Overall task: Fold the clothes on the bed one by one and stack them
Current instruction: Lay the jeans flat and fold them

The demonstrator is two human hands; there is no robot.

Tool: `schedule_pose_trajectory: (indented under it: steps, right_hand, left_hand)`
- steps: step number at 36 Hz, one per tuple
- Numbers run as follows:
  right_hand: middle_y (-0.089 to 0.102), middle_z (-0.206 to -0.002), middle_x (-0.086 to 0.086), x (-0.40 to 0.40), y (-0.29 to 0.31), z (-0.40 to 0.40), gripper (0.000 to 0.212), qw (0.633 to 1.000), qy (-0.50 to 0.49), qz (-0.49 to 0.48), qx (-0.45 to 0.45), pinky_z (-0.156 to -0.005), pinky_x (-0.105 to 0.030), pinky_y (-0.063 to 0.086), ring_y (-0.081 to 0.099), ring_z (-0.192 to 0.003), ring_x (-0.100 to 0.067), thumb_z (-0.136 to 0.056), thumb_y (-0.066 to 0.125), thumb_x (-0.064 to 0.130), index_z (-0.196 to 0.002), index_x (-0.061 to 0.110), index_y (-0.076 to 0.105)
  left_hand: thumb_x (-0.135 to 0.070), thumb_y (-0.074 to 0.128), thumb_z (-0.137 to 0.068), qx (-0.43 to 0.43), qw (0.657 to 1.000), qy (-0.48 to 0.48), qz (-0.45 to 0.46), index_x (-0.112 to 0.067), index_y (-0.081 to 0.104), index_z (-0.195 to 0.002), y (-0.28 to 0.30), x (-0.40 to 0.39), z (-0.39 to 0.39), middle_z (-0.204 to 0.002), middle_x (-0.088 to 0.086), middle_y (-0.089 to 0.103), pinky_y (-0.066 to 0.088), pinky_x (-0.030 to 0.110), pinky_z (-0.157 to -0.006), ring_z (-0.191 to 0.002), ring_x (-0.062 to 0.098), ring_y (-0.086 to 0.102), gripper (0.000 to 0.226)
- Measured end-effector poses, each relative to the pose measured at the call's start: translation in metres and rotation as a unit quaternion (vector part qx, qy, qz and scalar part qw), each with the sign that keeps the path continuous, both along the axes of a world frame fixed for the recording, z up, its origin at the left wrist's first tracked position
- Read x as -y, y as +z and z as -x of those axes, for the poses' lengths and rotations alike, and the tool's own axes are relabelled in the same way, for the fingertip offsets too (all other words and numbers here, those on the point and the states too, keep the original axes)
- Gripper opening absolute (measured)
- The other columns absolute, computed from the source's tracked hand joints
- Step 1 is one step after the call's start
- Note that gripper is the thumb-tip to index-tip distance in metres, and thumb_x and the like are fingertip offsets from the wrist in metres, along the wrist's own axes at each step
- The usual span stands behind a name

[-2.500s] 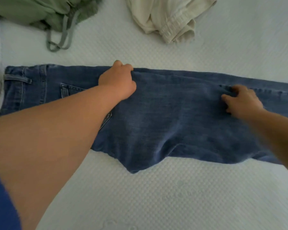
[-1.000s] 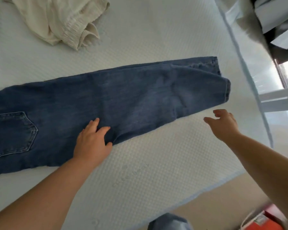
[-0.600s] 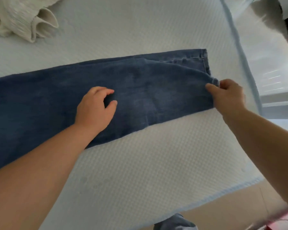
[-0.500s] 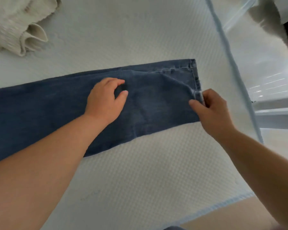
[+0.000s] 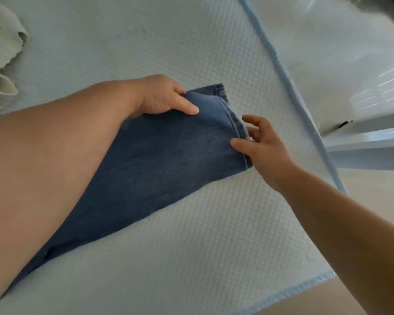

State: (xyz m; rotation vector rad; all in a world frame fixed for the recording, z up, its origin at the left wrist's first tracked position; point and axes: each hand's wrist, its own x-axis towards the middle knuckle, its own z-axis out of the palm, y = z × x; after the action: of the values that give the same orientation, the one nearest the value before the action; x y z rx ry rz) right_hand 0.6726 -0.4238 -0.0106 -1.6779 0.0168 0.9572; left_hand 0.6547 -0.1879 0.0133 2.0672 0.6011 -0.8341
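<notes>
Fingers [image 5: 251, 121] of the right hand [image 5: 263, 151] are seen spread and only loosely bent at the hem end of the blue denim jeans [image 5: 164, 160], with the thumb laid on top of the cloth and the other fingers beyond the stitched hem edge. Whether the hem is actually pinched between thumb and fingers cannot be told. The left hand [image 5: 160, 95] is laid on the far edge of the same leg end, its thumb extended flat across the denim and its fingers curled over the edge; the fingertips are hidden, so a firm grip cannot be confirmed. The left forearm is stretched across the garment and much of the leg is covered by it.

The jeans are laid flat and lengthwise on the pale textured mattress cover [image 5: 191, 235], the hem pointed toward the light blue piped edge [image 5: 289, 87] at the right side of the bed. A second hem layer is visible just behind the top one. A crumpled cream ribbed garment [image 5: 0, 53] is lying at the far left, well apart from the jeans. Beige floor [image 5: 373, 189] is visible beyond the mattress.
</notes>
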Motion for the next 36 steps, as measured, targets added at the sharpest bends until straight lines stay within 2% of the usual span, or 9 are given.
schedule_pose_trajectory:
  steps: [3,6,12,15,19,26,31,33,36]
  right_hand:
    - [0.067,-0.09,0.0,-0.002,-0.016,-0.004,0.024,0.997,0.018,0.026,-0.072,-0.062,-0.024,0.053,0.067,-0.072,-0.009,-0.081,0.069,0.008,-0.099,0.017,0.058]
    - [0.069,-0.092,-0.001,-0.003,-0.025,-0.01,0.017,0.988,0.114,0.104,0.001,-0.08,-0.039,0.054,0.066,-0.086,-0.021,-0.08,0.07,0.014,-0.085,0.027,0.06]
    - [0.06,-0.078,0.009,0.003,-0.037,-0.022,0.032,0.982,0.084,0.165,0.047,-0.062,-0.033,0.05,0.06,-0.073,-0.014,-0.073,0.077,0.016,-0.083,0.032,0.051]
    - [0.055,-0.094,0.01,0.005,-0.041,-0.016,0.028,0.963,0.081,0.233,0.109,-0.072,-0.027,0.043,0.056,-0.087,-0.013,-0.077,0.074,0.026,-0.093,0.029,0.052]
    - [0.04,-0.111,0.004,0.0,-0.04,0.001,0.044,0.907,0.162,0.322,0.219,-0.081,-0.028,0.032,0.043,-0.099,-0.014,-0.082,0.062,0.043,-0.117,0.021,0.048]
    - [0.06,-0.075,0.004,-0.009,-0.033,-0.012,0.03,0.948,0.152,0.274,0.056,-0.054,-0.028,0.043,0.057,-0.069,-0.013,-0.08,0.066,0.044,-0.086,0.015,0.061]
    - [0.073,-0.079,0.007,0.006,-0.027,-0.005,0.015,0.986,0.064,0.127,-0.084,-0.065,-0.025,0.055,0.069,-0.074,-0.011,-0.073,0.077,0.031,-0.083,0.022,0.07]
    - [0.074,-0.092,0.0,0.015,-0.024,-0.002,0.019,0.986,0.025,0.043,-0.16,-0.074,-0.032,0.056,0.07,-0.085,-0.017,-0.074,0.077,0.02,-0.091,0.017,0.069]
    - [0.073,-0.097,-0.003,0.029,-0.019,0.008,0.034,0.985,0.014,0.001,-0.171,-0.068,-0.03,0.057,0.07,-0.087,-0.019,-0.07,0.077,0.018,-0.101,0.01,0.065]
  left_hand:
    - [-0.029,0.073,-0.076,0.059,0.998,0.014,-0.004,-0.026,0.066,-0.076,-0.007,0.0,-0.004,-0.08,-0.008,0.067,0.046,0.024,-0.065,-0.072,0.008,0.061,0.008]
    - [-0.027,0.073,-0.077,0.078,0.997,0.007,-0.026,-0.027,0.062,-0.072,-0.017,0.001,-0.006,-0.072,-0.013,0.061,0.039,0.019,-0.059,-0.064,0.0,0.054,0.012]
    - [-0.022,0.071,-0.079,0.141,0.988,0.015,-0.064,-0.025,0.061,-0.085,-0.042,0.008,-0.014,-0.077,-0.012,0.057,0.035,0.007,-0.054,-0.067,0.001,0.05,0.012]
    - [-0.022,0.068,-0.082,0.151,0.982,0.012,-0.109,-0.023,0.061,-0.095,-0.056,0.016,-0.015,-0.089,-0.007,0.056,0.034,0.019,-0.069,-0.081,0.01,0.051,0.016]
    - [-0.022,0.065,-0.08,0.179,0.965,-0.004,-0.189,-0.019,0.064,-0.094,-0.065,0.022,-0.015,-0.097,-0.001,0.049,0.034,0.028,-0.074,-0.093,0.016,0.047,0.015]
    - [-0.033,0.069,-0.078,0.166,0.97,0.019,-0.175,-0.023,0.058,-0.083,-0.055,0.022,-0.025,-0.098,-0.002,0.046,0.034,0.027,-0.075,-0.091,0.014,0.045,0.016]
    - [-0.035,0.067,-0.082,0.1,0.989,-0.004,-0.106,-0.019,0.059,-0.085,-0.041,0.017,-0.031,-0.085,-0.005,0.054,0.034,0.025,-0.071,-0.084,0.014,0.051,0.018]
    - [-0.035,0.069,-0.081,0.076,0.995,-0.012,-0.067,-0.02,0.063,-0.086,-0.034,0.017,-0.031,-0.089,-0.004,0.06,0.038,0.025,-0.072,-0.084,0.013,0.054,0.017]
    - [-0.032,0.072,-0.078,0.049,0.998,-0.024,-0.006,-0.025,0.068,-0.083,-0.025,0.022,-0.031,-0.086,-0.007,0.066,0.045,0.022,-0.069,-0.078,0.006,0.059,0.01]
